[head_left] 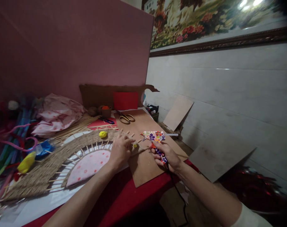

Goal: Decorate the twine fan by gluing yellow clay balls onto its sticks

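Observation:
My right hand [166,155] is wrapped round a flower-patterned glue gun [154,136], its tip pointing left and a black cord hanging from its handle. Beside it, my left hand [121,149] rests at the right end of a curved woven twine piece [45,171] with thin sticks poking out; its fingers are bent together near a small yellow bit [135,145], and what they grip is too small to make out. Inside the curve lies a pink dotted cloth half-circle [88,167]. A yellow lump [103,134] sits on the weave.
Scissors [126,118] lie on a brown board [143,176] over a red-covered table [110,201]. Behind are a small pot [106,112], a red sheet [125,100] and crumpled pink cloth [58,112]. Pipe cleaners [22,129] crowd the left. A tiled wall stands at right.

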`<state>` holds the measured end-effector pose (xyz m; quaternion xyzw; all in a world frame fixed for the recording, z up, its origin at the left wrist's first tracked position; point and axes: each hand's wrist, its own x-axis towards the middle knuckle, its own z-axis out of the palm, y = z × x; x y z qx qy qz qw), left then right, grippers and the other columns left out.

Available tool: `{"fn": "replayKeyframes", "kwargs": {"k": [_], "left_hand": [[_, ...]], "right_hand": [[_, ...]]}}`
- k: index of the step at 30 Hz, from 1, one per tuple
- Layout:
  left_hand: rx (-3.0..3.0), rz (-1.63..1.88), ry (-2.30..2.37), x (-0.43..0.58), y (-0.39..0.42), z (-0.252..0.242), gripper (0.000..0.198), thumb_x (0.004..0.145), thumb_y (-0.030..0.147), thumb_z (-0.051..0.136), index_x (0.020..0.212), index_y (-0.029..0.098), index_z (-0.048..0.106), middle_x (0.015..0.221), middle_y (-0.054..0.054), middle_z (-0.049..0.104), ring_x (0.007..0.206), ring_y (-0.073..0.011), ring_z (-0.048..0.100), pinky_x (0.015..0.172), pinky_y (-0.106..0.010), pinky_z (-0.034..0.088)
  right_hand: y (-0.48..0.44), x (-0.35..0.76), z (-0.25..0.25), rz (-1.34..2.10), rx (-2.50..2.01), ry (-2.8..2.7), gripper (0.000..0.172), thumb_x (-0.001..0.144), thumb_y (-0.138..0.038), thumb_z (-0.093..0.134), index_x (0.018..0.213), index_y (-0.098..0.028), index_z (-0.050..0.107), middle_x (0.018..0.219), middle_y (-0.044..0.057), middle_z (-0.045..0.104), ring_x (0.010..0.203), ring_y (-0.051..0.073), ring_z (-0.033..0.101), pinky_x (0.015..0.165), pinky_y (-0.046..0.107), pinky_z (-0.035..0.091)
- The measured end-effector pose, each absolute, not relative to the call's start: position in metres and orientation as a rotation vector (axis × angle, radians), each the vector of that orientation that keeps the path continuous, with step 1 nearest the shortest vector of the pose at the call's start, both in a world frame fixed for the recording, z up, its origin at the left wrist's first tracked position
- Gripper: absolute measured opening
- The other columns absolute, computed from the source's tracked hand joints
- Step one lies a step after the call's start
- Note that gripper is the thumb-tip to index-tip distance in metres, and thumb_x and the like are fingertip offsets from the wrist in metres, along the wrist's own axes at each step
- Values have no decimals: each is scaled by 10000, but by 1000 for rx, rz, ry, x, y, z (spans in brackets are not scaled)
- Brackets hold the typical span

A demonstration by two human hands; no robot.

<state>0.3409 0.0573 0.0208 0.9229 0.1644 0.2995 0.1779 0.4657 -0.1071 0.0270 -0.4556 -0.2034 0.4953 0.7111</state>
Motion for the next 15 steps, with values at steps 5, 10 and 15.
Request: {"fn": "replayKeyframes", "kwargs": {"k": [5,10,15], "left_hand": [[2947,867,453,334,47,27,285,775,80,539,839,271,741,843,-74,626,881,-259,496,761,-414,392],[3182,802,340,332,39,34,195,781,139,555,827,242,714,848,-86,615,892,-286,506,763,-436,376],[3121,836,414,331,40,34,266,781,111,524,929,246,699,894,-97,631,916,-294,500,773,-444,360]], "right_hand": [[-107,466,25,1093,-989,-457,281,752,-387,701,826,-133,605,627,-40,457,408,28,315,279,108,265],[-108,465,26,1081,-997,-461,287,749,-390,705,824,-132,607,621,-43,451,407,26,315,283,108,269],[-109,464,27,1056,-982,-459,285,740,-391,714,815,-138,608,625,-40,461,413,29,319,285,111,281]]}}
